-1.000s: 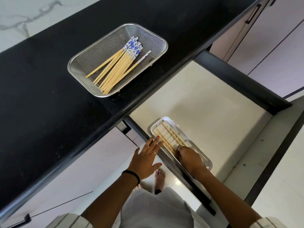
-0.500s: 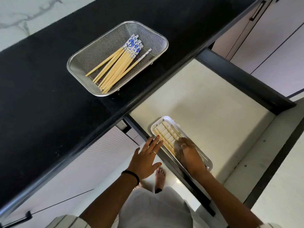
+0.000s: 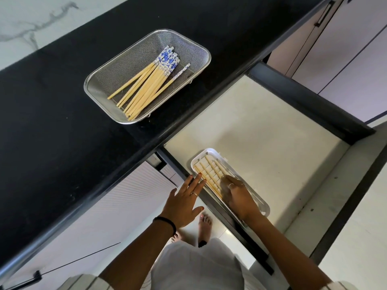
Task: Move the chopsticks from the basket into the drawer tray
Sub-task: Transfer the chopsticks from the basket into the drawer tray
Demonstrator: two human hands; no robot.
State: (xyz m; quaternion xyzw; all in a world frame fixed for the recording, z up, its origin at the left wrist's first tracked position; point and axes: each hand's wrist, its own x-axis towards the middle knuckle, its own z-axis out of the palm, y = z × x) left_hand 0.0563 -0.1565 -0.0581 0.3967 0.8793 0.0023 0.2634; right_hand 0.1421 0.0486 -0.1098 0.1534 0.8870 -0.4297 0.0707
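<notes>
Chopsticks [image 3: 146, 88] mostly lie in the mesh basket [image 3: 201, 49]; a few lie in the drawer tray [image 3: 211, 152].
Right hand [image 3: 237, 196] fingers rest curled on the tray's chopsticks [image 3: 207, 174], grip unclear; left hand [image 3: 184, 203] fingers spread flat at the drawer edge, holding nothing; basket sits on the black desk [image 3: 52, 126].

- mesh basket [image 3: 200, 51] on black counter [image 3: 62, 114], bundle of chopsticks [image 3: 147, 86] inside, blue-patterned ends toward far right
- drawer [image 3: 261, 130] open below the counter edge, white tray [image 3: 211, 152] near its front left corner
- a few chopsticks in tray [image 3: 206, 173], lying lengthwise
- my right hand [image 3: 237, 195] down in the tray, over their near ends, blurred
- my left hand [image 3: 184, 203] flat, fingers spread, fingertips at the drawer's front edge, just beside the tray
</notes>
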